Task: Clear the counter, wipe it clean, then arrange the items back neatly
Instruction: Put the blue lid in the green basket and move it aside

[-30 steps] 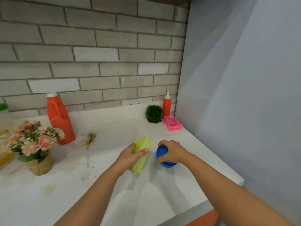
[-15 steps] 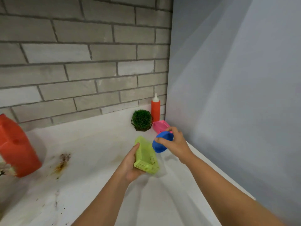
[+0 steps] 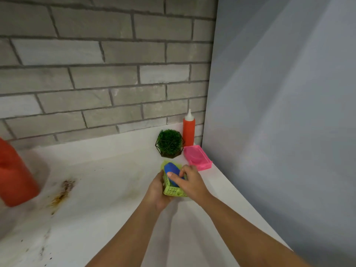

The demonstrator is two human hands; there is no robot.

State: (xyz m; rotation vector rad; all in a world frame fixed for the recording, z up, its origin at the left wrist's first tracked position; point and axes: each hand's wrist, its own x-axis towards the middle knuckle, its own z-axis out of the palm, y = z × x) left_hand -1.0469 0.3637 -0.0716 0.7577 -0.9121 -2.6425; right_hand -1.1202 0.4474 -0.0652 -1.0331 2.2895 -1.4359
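Blue object seated in green basket, both hands engaged, right rear zone of bench.

The white bench (image 3: pixel 107 176) carries brown stains (image 3: pixel 61 193) left of centre. A large red jug (image 3: pixel 15 176), blurred, stands at the left edge. A slim red squeeze bottle (image 3: pixel 189 130) with a white nozzle stands upright in the rear corner; beside it sit a round green tufted plant (image 3: pixel 170 142) in a dark wire frame and a shallow pink rectangular tray (image 3: pixel 198 158). The left hand (image 3: pixel 157 191) has its grip clamped on the side of the perforated lime-green plastic basket (image 3: pixel 172 189). The smooth blue object (image 3: pixel 172 172) lies inside the basket, its long axis running front to rear. The right hand (image 3: pixel 189 183) has its grip pinched on the blue object.
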